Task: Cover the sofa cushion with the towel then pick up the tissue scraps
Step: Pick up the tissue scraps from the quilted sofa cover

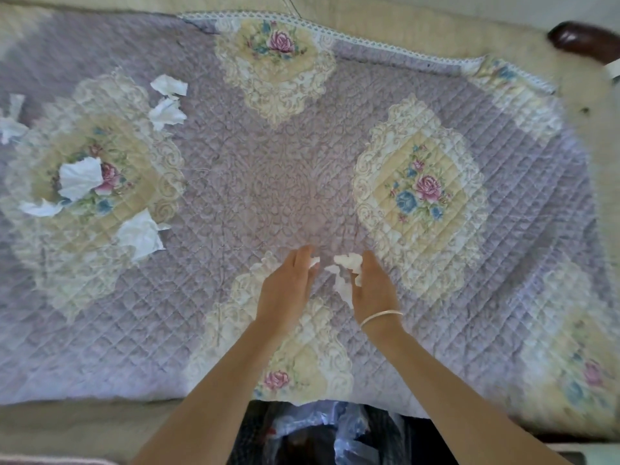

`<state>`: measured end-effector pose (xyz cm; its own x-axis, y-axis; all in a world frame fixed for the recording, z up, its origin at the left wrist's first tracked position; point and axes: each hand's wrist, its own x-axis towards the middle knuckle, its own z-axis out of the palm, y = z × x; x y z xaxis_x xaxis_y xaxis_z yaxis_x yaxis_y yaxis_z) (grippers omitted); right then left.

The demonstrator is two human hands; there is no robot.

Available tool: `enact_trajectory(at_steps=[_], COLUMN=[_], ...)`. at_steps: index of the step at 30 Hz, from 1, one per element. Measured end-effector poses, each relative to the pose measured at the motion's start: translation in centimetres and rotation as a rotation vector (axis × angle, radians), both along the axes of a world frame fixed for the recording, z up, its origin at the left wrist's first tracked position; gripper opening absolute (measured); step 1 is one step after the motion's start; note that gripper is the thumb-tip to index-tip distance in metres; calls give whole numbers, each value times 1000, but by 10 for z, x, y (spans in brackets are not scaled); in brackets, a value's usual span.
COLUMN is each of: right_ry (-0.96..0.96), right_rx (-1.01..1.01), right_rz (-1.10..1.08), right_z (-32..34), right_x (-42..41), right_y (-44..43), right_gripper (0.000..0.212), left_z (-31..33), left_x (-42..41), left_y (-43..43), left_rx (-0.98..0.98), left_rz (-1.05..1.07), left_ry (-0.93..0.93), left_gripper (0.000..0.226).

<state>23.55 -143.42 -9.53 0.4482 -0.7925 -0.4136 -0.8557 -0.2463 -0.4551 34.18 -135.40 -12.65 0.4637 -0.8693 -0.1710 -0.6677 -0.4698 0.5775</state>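
Right hand (373, 285) clutches tissue scraps (346, 263); left hand (288, 284) seemingly pinches one. Bunch tightly before reaching leftward across the towel (268, 182).

- This was a home, a living room by the look of it, with a cream sofa (436, 31) filling the view.
- A quilted lilac cover (285, 182) with rose medallions and lace trim lay spread over the seat.
- A dark wooden armrest (583, 38) curved in at the far right.
- Torn tissue scraps (80, 179) littered the cover, and plastic bags (349, 437) sat below the front edge.
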Motion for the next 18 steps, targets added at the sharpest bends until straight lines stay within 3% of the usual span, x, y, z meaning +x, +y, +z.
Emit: enact_trajectory(at_steps=[7, 13, 16, 18], right_ry=[13, 54, 151, 244], right_rx=[-13, 104, 173, 238], right_rz=[-147, -283, -264, -251], right_z=[26, 40, 31, 21], right_x=[-39, -81, -109, -125], right_y=[38, 96, 129, 150], right_gripper=[20, 13, 4, 12], left_z=[14, 30, 31, 25], left_x=[-28, -58, -83, -101], left_y=[39, 77, 102, 120], left_rx=[19, 54, 90, 134], left_rz=[-63, -95, -86, -61], left_ry=[52, 69, 106, 153], left_gripper=[25, 26, 27, 27])
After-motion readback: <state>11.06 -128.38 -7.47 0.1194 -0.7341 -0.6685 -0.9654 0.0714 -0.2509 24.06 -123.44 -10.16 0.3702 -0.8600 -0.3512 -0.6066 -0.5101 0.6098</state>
